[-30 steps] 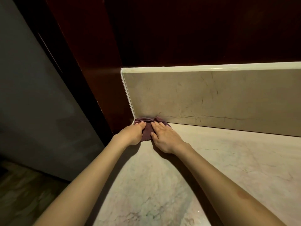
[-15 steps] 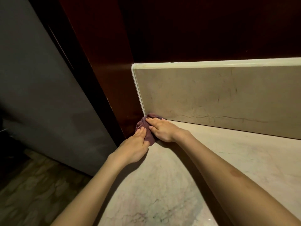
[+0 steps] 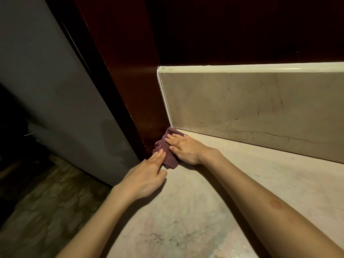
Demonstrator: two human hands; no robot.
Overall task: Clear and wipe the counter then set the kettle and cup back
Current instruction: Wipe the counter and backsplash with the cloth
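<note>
Wiping is in progress at the far left corner of the counter (image 3: 232, 192). The cloth (image 3: 167, 155), maroon and bunched, lies on the counter against the dark wooden side panel (image 3: 130, 90), just near of the backsplash (image 3: 251, 108).

The right hand (image 3: 186, 148) lies flat on the cloth, fingers straight and pressing, grasping nothing. The left hand (image 3: 145, 176) has its fingers extended, the tips touching the cloth's near left edge; it too grasps nothing.

Change over the last 1 s: the 2 hands lay side by side on the cloth at the backsplash; the left hand has since drawn nearer along the panel, and the cloth has spread nearward with it. Judgement: the corner pass is turning down the left edge.

Kettle and cup are not in view; their return is not yet done.
</note>
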